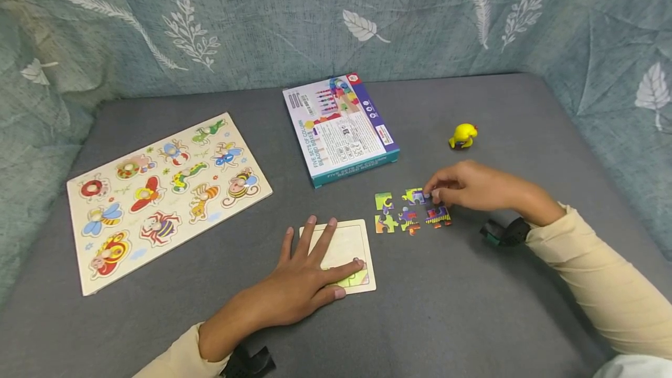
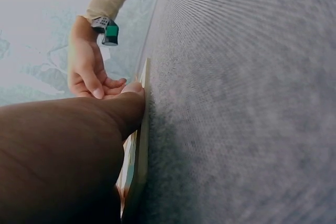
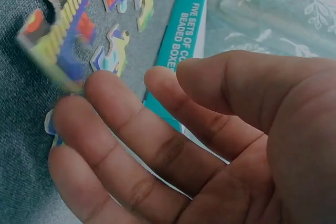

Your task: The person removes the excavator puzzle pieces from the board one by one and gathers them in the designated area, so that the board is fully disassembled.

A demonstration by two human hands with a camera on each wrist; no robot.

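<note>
My left hand [image 1: 296, 284] lies with spread fingers over a small wooden puzzle board [image 1: 343, 241], thumb and fingertips on its surface. Greenish pieces [image 1: 357, 277] sit along the board's near side, partly covered by the fingers. To the right, loose jigsaw pieces [image 1: 411, 220] lie in a loose group on the cloth. Over their right side is my right hand [image 1: 475, 185], its thumb and index tips close together beside a piece [image 1: 415, 196]. In the right wrist view the fingers bend loosely, and no piece shows between them. A striped piece [image 3: 63, 35] lies near the fingertips.
A large wooden insect puzzle [image 1: 173, 191] lies at the left. The flat box of beaded columns [image 1: 341, 127] lies behind the small board. A yellow toy bird [image 1: 464, 135] stands at the back right. Leaf-patterned fabric [image 1: 294, 22] hangs behind the grey tabletop [image 1: 446, 319].
</note>
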